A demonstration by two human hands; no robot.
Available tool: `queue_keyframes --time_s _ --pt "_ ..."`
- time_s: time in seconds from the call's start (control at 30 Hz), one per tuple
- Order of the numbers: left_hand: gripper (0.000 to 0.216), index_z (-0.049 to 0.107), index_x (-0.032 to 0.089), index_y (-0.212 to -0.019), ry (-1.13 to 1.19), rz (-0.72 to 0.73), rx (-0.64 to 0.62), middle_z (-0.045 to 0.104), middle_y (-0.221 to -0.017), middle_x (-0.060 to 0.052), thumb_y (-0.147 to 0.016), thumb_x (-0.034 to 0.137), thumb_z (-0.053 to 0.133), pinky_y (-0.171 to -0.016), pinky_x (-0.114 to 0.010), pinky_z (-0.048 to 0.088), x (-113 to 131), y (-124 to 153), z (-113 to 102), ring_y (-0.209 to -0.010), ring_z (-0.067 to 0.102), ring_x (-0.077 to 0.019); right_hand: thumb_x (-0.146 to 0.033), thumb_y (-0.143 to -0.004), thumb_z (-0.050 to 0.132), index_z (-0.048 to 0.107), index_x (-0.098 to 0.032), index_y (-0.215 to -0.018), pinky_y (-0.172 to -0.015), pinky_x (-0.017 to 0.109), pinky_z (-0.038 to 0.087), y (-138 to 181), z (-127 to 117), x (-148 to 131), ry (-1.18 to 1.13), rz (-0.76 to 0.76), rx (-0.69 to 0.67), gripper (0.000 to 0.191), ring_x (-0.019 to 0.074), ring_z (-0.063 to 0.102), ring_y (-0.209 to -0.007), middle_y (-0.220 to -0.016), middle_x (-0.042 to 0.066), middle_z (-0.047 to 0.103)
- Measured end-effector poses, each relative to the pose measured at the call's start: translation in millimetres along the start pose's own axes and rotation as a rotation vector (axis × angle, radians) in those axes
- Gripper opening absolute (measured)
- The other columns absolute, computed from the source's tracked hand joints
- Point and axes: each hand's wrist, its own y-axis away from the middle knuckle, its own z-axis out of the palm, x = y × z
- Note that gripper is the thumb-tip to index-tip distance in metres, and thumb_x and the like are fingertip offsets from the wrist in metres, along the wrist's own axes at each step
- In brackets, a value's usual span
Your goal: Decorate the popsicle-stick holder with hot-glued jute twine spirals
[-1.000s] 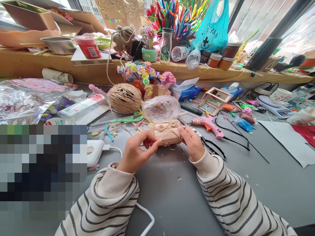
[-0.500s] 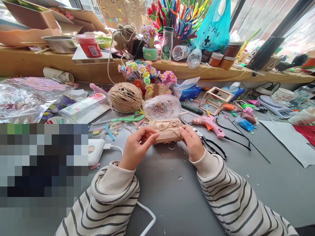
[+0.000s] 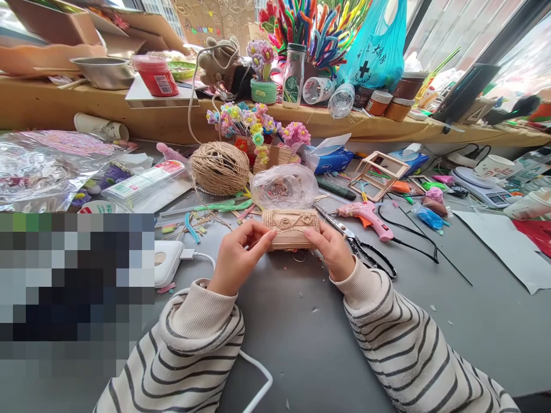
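A small box of light wooden strips (image 3: 290, 239) rests low over the grey table, with jute twine (image 3: 285, 223) curled into small coils on its face and a twine band along its left end. My left hand (image 3: 241, 250) is closed in a pinch, thumb and forefinger meeting at the box's left front on what looks like the twine's loose end. On the other side, my right hand (image 3: 336, 248) grips the right end, thumb flat on the front face and fingers behind it, mostly hidden. Behind the box sits a clear plastic bag (image 3: 284, 186) of small beads.
A ball of twine (image 3: 219, 168) lies behind to the left. Scissors (image 3: 357, 246) and a pink glue gun (image 3: 368, 218) with a black cord lie right of the box. A white power bank (image 3: 167, 264) with a cable is at left. Craft supplies crowd the ledge (image 3: 163, 120).
My right thumb has moved left from the box's edge onto its front face. The twine strand that slanted across the front now lies higher. My left hand stays nearly still.
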Motion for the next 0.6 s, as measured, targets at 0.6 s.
queue_keyframes --time_s 0.6 --pt "0.016 0.051 0.015 -0.061 -0.215 0.119 0.093 0.043 -0.048 0.005 -0.072 0.026 0.056 -0.040 -0.016 0.029 0.1 4.3 3.8 -0.043 0.033 -0.0049 -0.034 -0.072 0.058 0.057 -0.017 -0.100 -0.078 0.032 0.047 0.4 2.0 3.8 0.035 -0.030 0.028 0.033 0.0189 0.060 -0.088 -0.098 0.004 0.065"
